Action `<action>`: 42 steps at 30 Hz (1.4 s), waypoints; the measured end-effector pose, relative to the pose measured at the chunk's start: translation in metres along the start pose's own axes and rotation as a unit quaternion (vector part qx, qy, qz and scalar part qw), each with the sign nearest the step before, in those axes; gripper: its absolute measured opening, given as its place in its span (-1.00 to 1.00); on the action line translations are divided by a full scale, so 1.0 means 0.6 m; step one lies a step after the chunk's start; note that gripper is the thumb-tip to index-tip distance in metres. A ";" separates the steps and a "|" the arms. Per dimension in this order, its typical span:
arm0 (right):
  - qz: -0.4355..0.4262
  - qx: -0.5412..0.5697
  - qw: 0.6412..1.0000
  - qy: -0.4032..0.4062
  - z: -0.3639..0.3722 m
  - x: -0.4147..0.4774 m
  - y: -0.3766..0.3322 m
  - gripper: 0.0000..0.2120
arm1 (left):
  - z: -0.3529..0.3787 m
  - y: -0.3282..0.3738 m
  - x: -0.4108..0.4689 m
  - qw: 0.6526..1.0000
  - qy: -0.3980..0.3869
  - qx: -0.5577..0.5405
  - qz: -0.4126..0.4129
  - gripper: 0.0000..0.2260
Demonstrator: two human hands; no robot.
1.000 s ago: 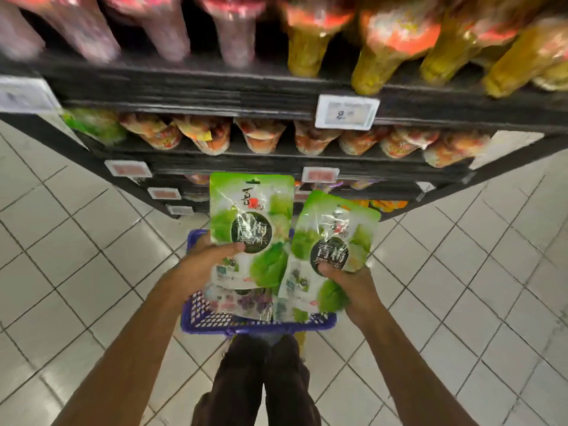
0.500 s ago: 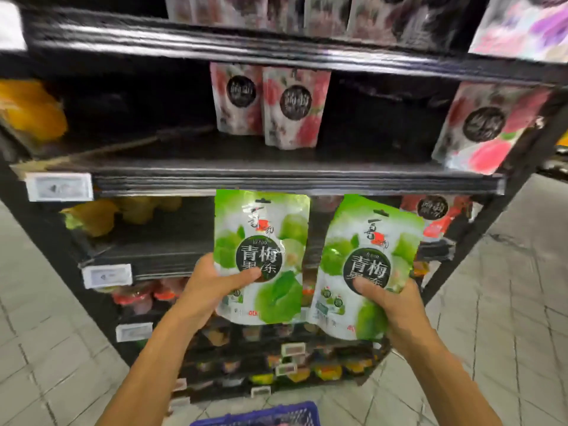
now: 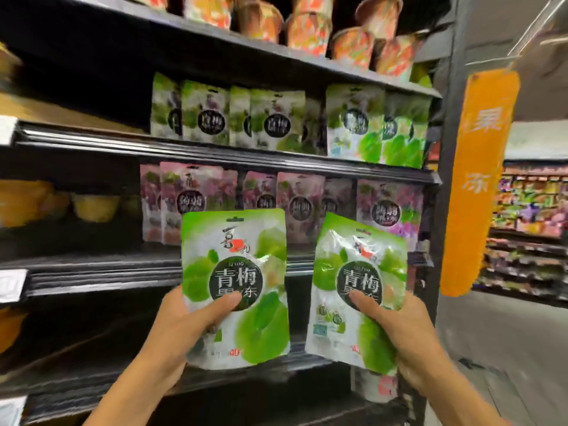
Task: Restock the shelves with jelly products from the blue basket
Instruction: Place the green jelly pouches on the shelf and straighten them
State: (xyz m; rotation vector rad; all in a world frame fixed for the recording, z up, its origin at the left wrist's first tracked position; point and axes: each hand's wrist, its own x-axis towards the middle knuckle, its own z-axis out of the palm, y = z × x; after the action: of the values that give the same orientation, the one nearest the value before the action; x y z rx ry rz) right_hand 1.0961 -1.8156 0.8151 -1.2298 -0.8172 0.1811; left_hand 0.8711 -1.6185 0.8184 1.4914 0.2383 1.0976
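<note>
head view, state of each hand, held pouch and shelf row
left hand: grips left green pouch
right hand: grips right green pouch
left green pouch: upright, unshelved
right green pouch: tilted, unshelved
green pouch row: standing on shelf
purple pouch row: standing on shelf

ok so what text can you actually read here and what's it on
"青梅": left pouch, in left hand; line below partly covered.
"青梅": right pouch, in right hand; same.
"果冻": orange sign.
Too blurred: shelf pouches, price tags.
</note>
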 end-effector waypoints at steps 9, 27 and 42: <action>-0.129 0.009 0.991 0.046 -0.003 0.175 -0.156 -0.60 | 0.069 0.111 0.134 0.998 -0.022 0.029 0.045 -0.69; -0.081 -0.045 0.996 0.012 0.084 0.495 -0.328 -0.29 | 0.167 0.136 0.251 0.998 0.012 0.044 0.046 -0.80; -0.179 -0.165 0.969 0.029 0.103 0.501 -0.284 -0.55 | 0.149 0.133 0.242 0.996 0.037 0.063 0.055 -0.74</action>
State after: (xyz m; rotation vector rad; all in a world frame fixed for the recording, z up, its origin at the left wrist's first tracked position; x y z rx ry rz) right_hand 1.2195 -1.6680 1.1085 -1.3653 -1.0298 -0.2951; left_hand 0.9791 -1.5991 0.9715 1.5920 0.2831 1.2471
